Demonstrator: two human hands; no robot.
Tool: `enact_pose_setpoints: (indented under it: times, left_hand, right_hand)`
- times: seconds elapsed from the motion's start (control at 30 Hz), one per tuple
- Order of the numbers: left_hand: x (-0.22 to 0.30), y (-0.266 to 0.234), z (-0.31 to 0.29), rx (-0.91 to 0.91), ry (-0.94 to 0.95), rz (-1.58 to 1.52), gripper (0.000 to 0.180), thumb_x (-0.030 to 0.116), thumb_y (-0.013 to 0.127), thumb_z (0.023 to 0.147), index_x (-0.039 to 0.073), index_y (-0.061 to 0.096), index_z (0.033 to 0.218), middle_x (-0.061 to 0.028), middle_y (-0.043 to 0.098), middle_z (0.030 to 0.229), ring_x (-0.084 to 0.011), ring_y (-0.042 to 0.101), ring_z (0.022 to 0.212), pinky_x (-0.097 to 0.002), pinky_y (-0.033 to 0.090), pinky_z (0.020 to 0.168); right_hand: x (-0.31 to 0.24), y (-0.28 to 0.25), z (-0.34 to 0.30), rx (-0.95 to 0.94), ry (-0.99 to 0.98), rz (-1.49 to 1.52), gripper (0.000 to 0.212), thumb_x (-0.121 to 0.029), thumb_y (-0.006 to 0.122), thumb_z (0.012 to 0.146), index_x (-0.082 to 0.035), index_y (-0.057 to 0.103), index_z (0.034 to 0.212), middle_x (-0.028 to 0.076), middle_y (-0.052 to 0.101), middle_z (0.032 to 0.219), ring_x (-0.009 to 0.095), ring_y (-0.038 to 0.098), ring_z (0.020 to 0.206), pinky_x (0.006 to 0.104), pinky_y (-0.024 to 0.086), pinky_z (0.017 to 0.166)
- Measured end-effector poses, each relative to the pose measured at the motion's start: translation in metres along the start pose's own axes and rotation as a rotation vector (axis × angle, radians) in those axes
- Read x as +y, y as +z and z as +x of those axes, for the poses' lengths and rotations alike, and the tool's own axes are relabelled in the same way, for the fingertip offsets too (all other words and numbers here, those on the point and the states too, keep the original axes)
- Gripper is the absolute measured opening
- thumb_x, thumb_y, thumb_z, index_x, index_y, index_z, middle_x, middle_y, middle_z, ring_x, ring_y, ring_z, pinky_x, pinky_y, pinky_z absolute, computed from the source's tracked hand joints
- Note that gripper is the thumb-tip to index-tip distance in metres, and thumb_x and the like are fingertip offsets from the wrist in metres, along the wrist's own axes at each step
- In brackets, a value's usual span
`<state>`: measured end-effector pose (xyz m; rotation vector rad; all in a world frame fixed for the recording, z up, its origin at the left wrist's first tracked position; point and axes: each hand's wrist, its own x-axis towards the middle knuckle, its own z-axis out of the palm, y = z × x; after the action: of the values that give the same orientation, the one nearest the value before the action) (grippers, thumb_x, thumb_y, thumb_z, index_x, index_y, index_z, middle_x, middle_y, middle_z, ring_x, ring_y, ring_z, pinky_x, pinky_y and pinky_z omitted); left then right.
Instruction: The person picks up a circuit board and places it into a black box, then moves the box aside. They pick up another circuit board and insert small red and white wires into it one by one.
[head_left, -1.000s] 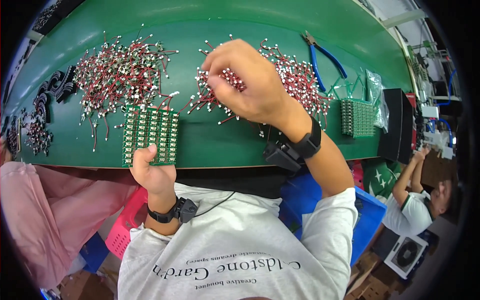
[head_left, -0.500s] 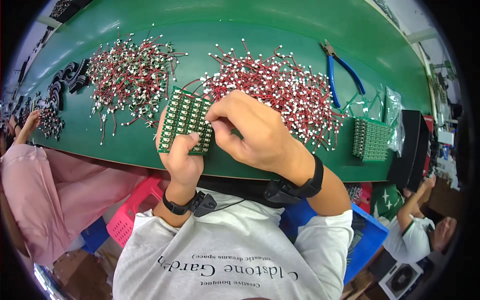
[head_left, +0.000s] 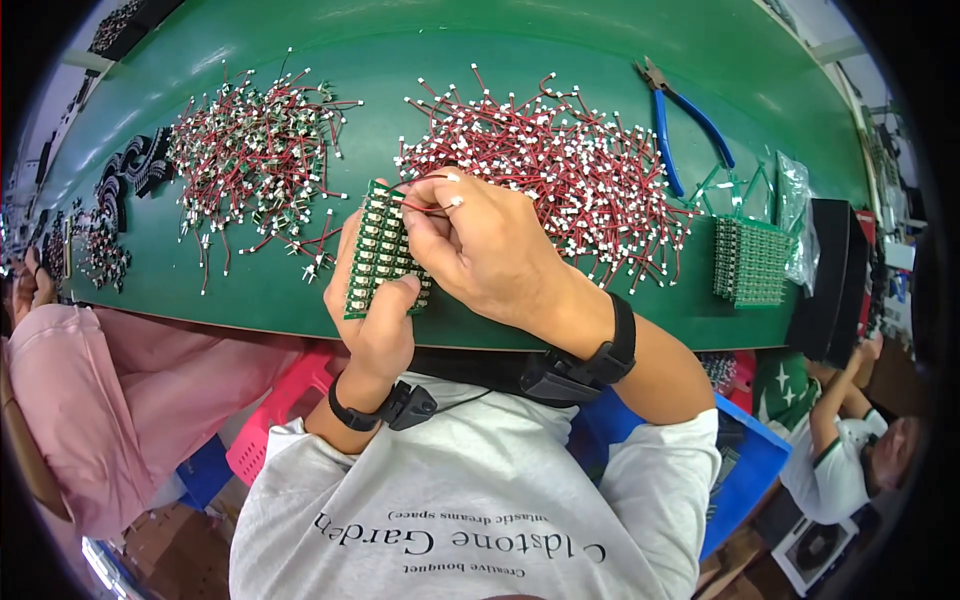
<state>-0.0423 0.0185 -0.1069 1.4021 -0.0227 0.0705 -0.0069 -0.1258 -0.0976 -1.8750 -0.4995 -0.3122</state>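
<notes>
My left hand (head_left: 380, 335) is closed around a green circuit board panel (head_left: 366, 262) with rows of small pale connectors, its thumb on the face and its fingers behind. The panel stands tilted above the table's near side. At the panel's upper right my right hand (head_left: 505, 250) pinches a short red cable (head_left: 424, 209) with white plugs. One end of the cable lies at the panel's top rows; whether it is seated there is hidden by my fingers. The right hand covers part of the panel's right side.
Beyond my hands a pile of red cables (head_left: 590, 180) spreads on the green table. Cables with small boards (head_left: 250, 150) are heaped left. Blue-handled cutters (head_left: 661, 130), stacked panels (head_left: 750, 262), a clear bag (head_left: 795, 210) and a black box (head_left: 828, 275) lie right. People sit on both sides.
My right hand has shifted toward the panel's top, and a red cable now shows in its fingers. The panel has moved slightly right and turned more edge-on in my left hand.
</notes>
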Motion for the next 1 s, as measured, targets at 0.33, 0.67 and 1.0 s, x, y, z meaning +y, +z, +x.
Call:
enact_pose_setpoints:
  times: [0.33,0.67,1.0]
  left_hand:
    - [-0.007,-0.004,-0.001,-0.021,0.134,0.103,0.068,-0.001,0.050,0.067,-0.014,0.049,0.133,-0.0198,0.052,0.132,-0.0201,0.056,0.109,-0.0288,0.046,0.091]
    - [-0.008,-0.007,0.001,-0.051,0.204,0.211,0.067,-0.001,0.051,0.067,-0.014,0.050,0.132,-0.0237,0.052,0.135,-0.0247,0.056,0.115,-0.0332,0.046,0.097]
    - [-0.004,-0.003,-0.003,-0.020,0.076,0.183,0.065,-0.001,0.051,0.069,-0.014,0.050,0.132,-0.0253,0.053,0.134,-0.0263,0.057,0.118,-0.0340,0.046,0.098]
  right_hand:
    - [-0.013,-0.010,0.003,-0.045,0.095,-0.059,0.014,0.001,0.066,0.083,0.007,0.062,0.095,0.012,0.067,0.083,0.017,0.070,0.068,0.0272,0.058,0.060]
    - [-0.008,-0.008,0.002,-0.016,0.010,-0.047,0.013,0.001,0.067,0.081,0.006,0.062,0.093,0.012,0.067,0.082,0.018,0.069,0.064,0.0283,0.056,0.056]
    - [-0.007,-0.006,-0.002,0.012,-0.119,-0.213,0.018,0.002,0.069,0.079,0.006,0.061,0.094,0.014,0.065,0.083,0.026,0.067,0.063,0.0328,0.055,0.055]
